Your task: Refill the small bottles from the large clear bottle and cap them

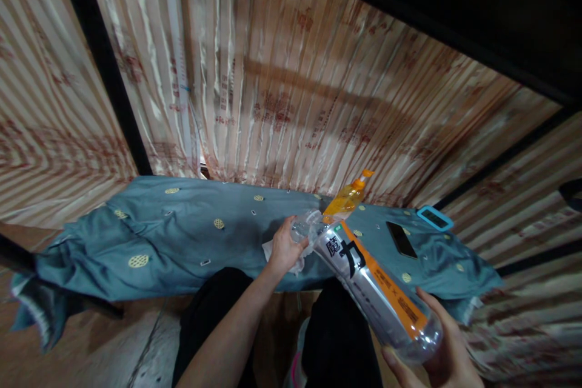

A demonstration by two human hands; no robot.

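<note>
A large clear plastic bottle (370, 288) with a silver and orange label slants across in front of me. My right hand (448, 339) is wrapped around its base at the lower right. My left hand (285, 247) grips the clear plastic (309, 225) at the bottle's upper end. Whether that clear part is joined to the labelled body or separate, I cannot tell. White tissue-like material (297, 265) lies under and beside my left hand. Just behind the bottle's upper end stands an orange pump bottle (345, 199), partly hidden.
A blue-green cloth with pineapple prints (182, 224) covers the low surface. To the right lie a dark phone (401, 239) and a blue-framed digital device (435, 218). Striped curtains (282, 97) and black frame bars (102, 60) enclose the space. My knees (348, 333) are close to the front edge.
</note>
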